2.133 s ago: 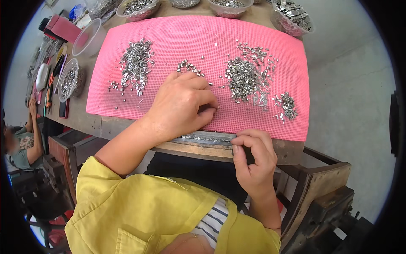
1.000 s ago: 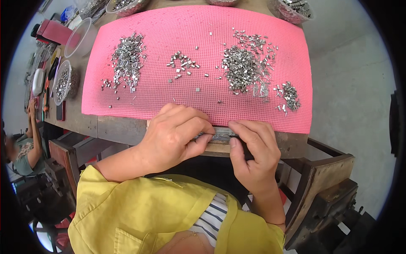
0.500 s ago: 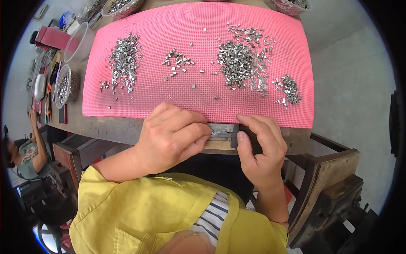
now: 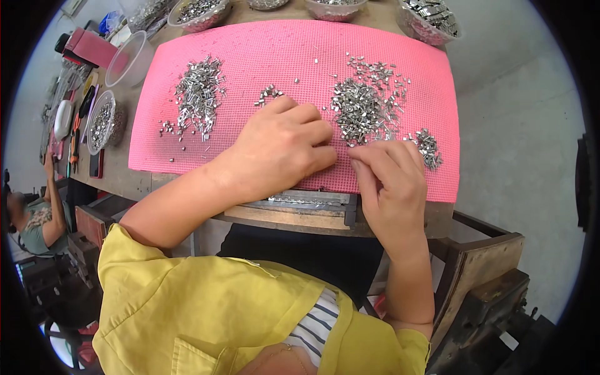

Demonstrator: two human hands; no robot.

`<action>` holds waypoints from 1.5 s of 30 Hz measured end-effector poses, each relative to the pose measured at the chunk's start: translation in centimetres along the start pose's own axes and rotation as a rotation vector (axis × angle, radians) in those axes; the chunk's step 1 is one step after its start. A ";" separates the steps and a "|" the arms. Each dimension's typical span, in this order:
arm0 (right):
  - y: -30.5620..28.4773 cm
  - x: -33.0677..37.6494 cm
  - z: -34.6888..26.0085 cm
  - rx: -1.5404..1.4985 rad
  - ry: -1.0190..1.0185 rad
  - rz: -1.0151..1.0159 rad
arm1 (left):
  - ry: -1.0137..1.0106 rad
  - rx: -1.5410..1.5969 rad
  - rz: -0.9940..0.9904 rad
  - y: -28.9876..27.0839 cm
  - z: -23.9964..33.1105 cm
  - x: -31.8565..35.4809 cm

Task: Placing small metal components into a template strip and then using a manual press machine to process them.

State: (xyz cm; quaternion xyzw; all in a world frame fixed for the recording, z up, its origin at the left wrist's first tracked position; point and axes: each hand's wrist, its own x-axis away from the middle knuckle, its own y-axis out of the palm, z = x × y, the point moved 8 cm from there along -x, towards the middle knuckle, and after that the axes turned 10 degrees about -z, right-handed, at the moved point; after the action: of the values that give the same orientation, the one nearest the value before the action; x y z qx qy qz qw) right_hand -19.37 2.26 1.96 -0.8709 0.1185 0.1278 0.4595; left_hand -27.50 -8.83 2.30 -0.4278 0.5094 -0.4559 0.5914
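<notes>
Over the pink mat point(image 4: 244, 47), my left hand point(image 4: 281, 147) is closed with its fingers curled down, and whatever its fingertips touch is hidden. My right hand point(image 4: 397, 181) has thumb and forefinger brought close together at the near edge of a pile of small metal pieces point(image 4: 356, 112); anything between them is too small to name. Just below both hands, a long dark metal bar fixture point(image 4: 306, 200) lies along the bench edge, with a row of small shiny parts in its groove. Left of it, my left forearm covers part of the bench edge.
More metal parts form a long pile point(image 4: 199, 94) on the left and a small heap point(image 4: 428, 149) on the right. Plastic tubs of parts, such as one tub point(image 4: 431, 19), line the back. An empty clear tub point(image 4: 130, 59) stands left. Another person point(image 4: 44, 219) sits far left.
Both hands have lifted off the fixture and moved away from me onto the mat. The fixture's groove with its row of parts is now uncovered. The view has shifted slightly.
</notes>
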 end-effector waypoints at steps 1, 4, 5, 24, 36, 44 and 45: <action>0.1 -0.3 -0.2 0.021 -0.030 0.002 | 0.001 -0.001 0.006 0.1 0.1 0.1; 0.6 -1.7 -1.0 0.132 -0.102 -0.004 | -0.026 -0.119 -0.039 0.6 0.6 0.7; 0.6 -2.4 -0.8 0.134 -0.101 -0.003 | -0.074 -0.143 -0.059 0.5 0.4 1.0; 1.0 -2.6 -3.1 0.040 -0.168 -0.193 | -0.284 0.211 -0.007 -0.1 -1.0 3.2; 0.3 2.9 -3.2 -0.125 -0.019 -0.113 | -0.353 0.532 0.035 -0.2 2.0 4.1; 0.9 2.6 -4.1 -0.021 -0.052 -0.152 | -0.396 0.504 0.189 0.0 2.1 5.1; 0.8 2.5 -4.4 0.011 -0.062 -0.150 | -0.397 0.506 0.189 0.1 2.1 5.1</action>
State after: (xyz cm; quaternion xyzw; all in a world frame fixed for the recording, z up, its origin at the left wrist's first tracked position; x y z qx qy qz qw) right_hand -16.81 -2.09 2.89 -0.8704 0.0393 0.1193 0.4761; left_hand -25.03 -13.71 1.38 -0.2986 0.2924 -0.4190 0.8061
